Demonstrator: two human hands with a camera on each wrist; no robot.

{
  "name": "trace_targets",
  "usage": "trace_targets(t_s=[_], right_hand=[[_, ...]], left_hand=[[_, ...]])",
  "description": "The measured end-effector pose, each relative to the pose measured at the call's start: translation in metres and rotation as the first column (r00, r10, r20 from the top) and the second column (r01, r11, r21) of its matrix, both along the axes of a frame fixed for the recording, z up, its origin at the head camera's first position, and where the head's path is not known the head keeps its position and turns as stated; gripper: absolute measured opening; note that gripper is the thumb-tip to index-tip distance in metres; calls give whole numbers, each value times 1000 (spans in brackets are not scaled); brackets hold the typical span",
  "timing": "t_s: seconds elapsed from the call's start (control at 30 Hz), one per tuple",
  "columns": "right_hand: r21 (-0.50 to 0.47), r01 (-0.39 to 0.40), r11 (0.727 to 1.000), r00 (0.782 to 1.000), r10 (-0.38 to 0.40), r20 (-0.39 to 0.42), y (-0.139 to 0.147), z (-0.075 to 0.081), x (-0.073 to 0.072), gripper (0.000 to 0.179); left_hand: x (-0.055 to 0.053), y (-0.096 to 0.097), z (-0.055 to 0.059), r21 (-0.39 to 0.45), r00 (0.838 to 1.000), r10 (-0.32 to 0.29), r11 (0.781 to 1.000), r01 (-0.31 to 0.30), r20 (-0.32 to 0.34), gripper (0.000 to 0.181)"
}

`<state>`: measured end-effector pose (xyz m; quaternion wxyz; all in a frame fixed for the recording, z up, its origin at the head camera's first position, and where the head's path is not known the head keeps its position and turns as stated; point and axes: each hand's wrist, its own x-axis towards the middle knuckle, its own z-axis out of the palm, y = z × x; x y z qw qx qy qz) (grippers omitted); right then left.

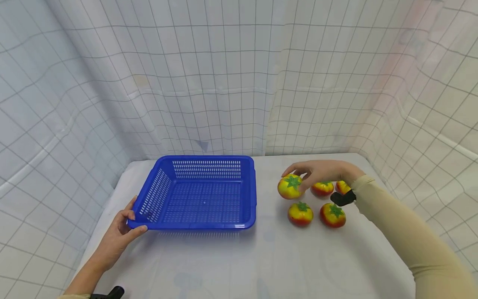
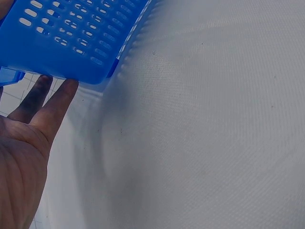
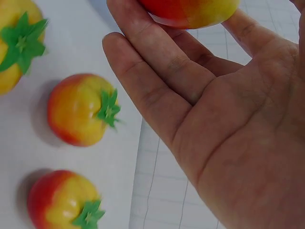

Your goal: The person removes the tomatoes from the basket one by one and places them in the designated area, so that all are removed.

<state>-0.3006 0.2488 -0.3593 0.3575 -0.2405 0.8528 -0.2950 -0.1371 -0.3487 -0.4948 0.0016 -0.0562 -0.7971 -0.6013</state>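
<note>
A blue plastic basket (image 1: 204, 226) with slotted walls stands left of the middle of the table, with nothing inside it. My left hand (image 1: 113, 238) holds its near left corner, thumb along the front rim and fingers at the left rim; the left wrist view shows two fingertips (image 2: 70, 85) against the rim. To the right of the basket, my right hand (image 1: 317, 172) grips a yellow-and-red toy tomato (image 1: 289, 187) with a green star-shaped top. In the right wrist view this tomato (image 3: 190, 12) sits between thumb and fingers, its upper part cut off by the frame.
Below and beside my right hand lie more toy tomatoes: one in front (image 1: 300, 214), another nearer the right (image 1: 333, 215), one behind (image 1: 322, 189), and one partly hidden by the wrist (image 1: 342, 187). White grid-patterned curtains (image 1: 224, 83) enclose the white-covered table (image 1: 209, 270) at the back and sides.
</note>
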Motion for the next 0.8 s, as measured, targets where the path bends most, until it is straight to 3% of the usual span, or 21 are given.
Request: trace_targets(t_s=[0.2, 0.57, 0.8], right_hand=[[2, 61, 998, 998, -61, -13, 26, -6, 6, 55], [-62, 92, 994, 993, -96, -71, 65, -14, 17, 51], [-75, 160, 984, 984, -165, -66, 89, -18, 27, 54]], left_hand=[[0, -1, -1, 1, 1000, 0, 1000, 0, -3, 32], [-1, -1, 0, -6, 1000, 0, 1000, 0, 3, 33], [-1, -1, 1, -13, 1000, 0, 1000, 0, 7, 33]])
